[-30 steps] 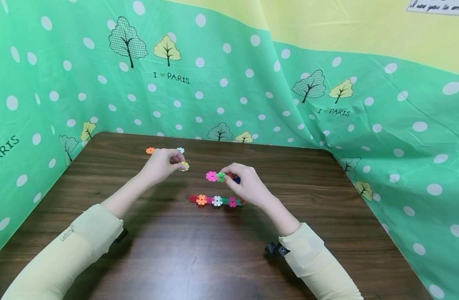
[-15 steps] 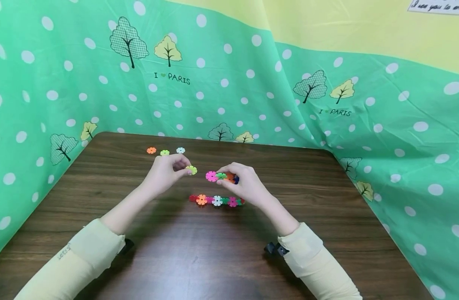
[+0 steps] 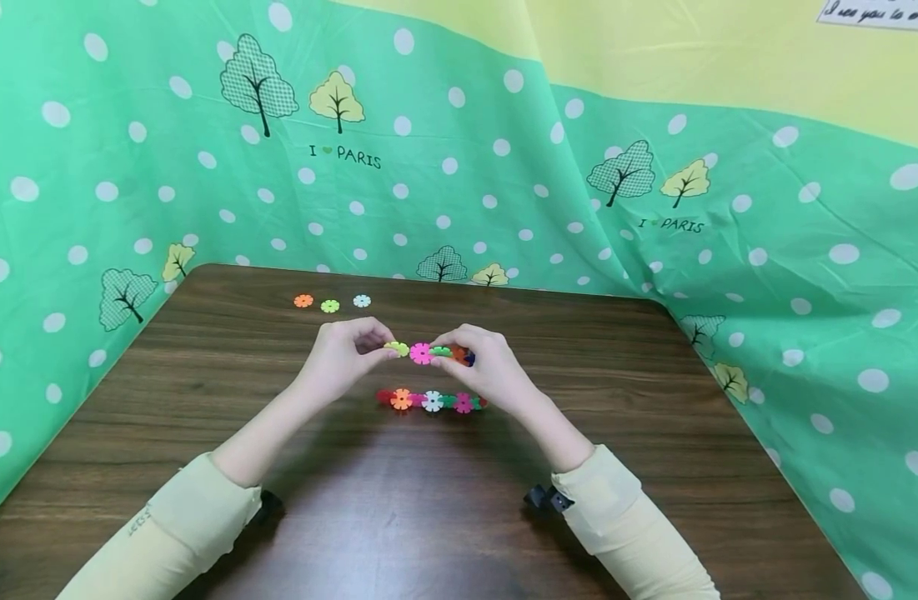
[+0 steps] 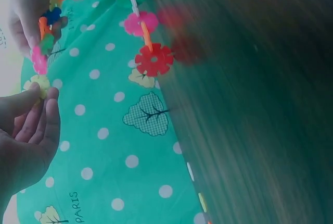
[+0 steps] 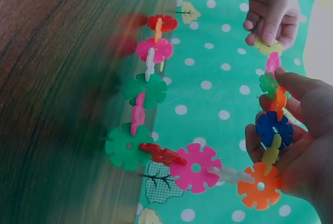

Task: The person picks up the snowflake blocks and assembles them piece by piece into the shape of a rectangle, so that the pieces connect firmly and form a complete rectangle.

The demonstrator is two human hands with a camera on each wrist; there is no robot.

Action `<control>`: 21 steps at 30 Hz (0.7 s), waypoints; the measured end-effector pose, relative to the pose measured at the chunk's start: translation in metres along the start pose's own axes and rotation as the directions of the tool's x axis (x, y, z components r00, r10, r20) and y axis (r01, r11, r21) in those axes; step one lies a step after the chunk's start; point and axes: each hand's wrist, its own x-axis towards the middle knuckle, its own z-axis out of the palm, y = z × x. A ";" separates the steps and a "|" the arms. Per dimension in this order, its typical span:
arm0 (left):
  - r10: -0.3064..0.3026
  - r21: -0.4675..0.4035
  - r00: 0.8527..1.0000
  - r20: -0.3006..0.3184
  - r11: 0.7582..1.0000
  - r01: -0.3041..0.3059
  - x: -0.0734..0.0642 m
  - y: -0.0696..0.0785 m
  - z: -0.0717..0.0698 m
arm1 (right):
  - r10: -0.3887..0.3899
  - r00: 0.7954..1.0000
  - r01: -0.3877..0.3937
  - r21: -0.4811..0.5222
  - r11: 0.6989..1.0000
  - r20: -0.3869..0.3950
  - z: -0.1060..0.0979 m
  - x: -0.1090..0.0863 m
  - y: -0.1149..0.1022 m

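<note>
My left hand (image 3: 342, 360) pinches a yellow flower-shaped interlocking disc (image 3: 398, 349) between thumb and fingers. Its edge meets the pink disc (image 3: 421, 354) at the end of a long chain of discs; whether the slots are engaged I cannot tell. My right hand (image 3: 494, 365) grips the chain near that end, around the green disc (image 3: 441, 352). Blue, orange and yellow discs follow beside its palm in the right wrist view. From there the chain bends round through a large pink disc (image 5: 195, 168) and several others to a red disc (image 5: 162, 23) at its free end.
An orange disc (image 3: 303, 301), a yellow-green disc (image 3: 330, 307) and a pale blue disc (image 3: 362, 301) lie apart near the back left of the brown wooden table (image 3: 398, 517). A green dotted curtain (image 3: 489, 167) hangs behind the table and along its sides.
My left hand has brought the yellow disc rightward from near the loose discs to the chain's pink end. The right hand stays nearly in place, holding the chain.
</note>
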 end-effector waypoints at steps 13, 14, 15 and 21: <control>0.028 -0.014 0.999 -0.022 1.000 -0.028 -0.001 0.004 0.008 | -0.035 0.999 0.035 0.031 0.999 -0.015 0.000 -0.001 -0.004; 0.030 -0.012 0.999 -0.029 0.999 -0.030 -0.001 0.005 0.008 | -0.037 0.999 0.037 0.034 0.999 -0.019 0.000 -0.001 -0.005; 0.030 -0.014 0.999 -0.035 0.999 -0.031 -0.001 0.005 0.008 | -0.038 0.999 0.039 0.037 0.999 -0.024 0.000 -0.001 -0.005; 0.023 -0.022 0.999 -0.048 0.999 -0.024 0.000 0.008 0.009 | -0.031 0.998 0.033 0.039 0.999 -0.048 0.000 -0.001 -0.009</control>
